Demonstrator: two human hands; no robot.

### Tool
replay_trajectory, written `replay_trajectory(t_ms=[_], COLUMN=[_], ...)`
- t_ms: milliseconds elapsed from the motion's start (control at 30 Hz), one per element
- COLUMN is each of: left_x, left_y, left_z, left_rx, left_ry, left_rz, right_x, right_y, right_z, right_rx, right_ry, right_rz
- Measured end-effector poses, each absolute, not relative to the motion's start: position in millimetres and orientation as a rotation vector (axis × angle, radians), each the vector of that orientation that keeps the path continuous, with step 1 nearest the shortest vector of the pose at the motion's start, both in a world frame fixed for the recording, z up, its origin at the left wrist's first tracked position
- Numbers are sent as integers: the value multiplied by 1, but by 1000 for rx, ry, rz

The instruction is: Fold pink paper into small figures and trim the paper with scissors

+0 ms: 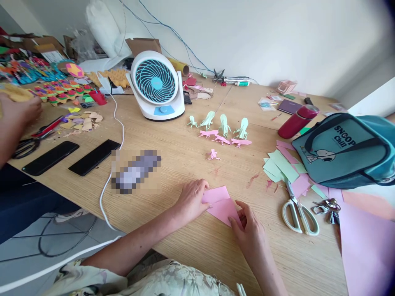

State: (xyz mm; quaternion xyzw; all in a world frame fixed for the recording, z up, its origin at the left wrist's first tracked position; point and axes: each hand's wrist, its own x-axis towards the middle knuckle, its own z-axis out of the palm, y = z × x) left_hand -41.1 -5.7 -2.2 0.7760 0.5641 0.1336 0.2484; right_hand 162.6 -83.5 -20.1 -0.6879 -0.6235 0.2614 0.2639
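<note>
A pink sheet of paper [221, 206] with a crease or fold line across it lies between my hands, low over the near part of the table. My left hand [194, 197] pinches its left edge between thumb and fingers. On the right edge, my right hand [247, 224] grips the paper, the thumb on top and the fingers curled at the side. Beyond the sheet stands a small pink folded paper figure [213, 154]. Farther back are several pink folded figures [222, 139] and several pale green folded figures [224, 124] in rows.
White-handled scissors [295, 211], keys [331, 207], cut green paper [282, 162] and a teal bag [348, 148] lie right, near a red flask [298, 121]. A white fan [157, 84] stands behind; two black phones [94, 157] lie left. Another person's hand [20, 109] is at far left.
</note>
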Motion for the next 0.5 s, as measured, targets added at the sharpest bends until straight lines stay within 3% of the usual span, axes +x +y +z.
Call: replay_trajectory(t_ms=[500], left_x=[-16], left_y=[-24], left_z=[27], left_rx=[2273], left_ry=[1573], left_rz=[16], right_x=[158], right_y=[-94], right_z=[-30], right_rx=[-1788], right_ry=[-1797], right_rz=[391])
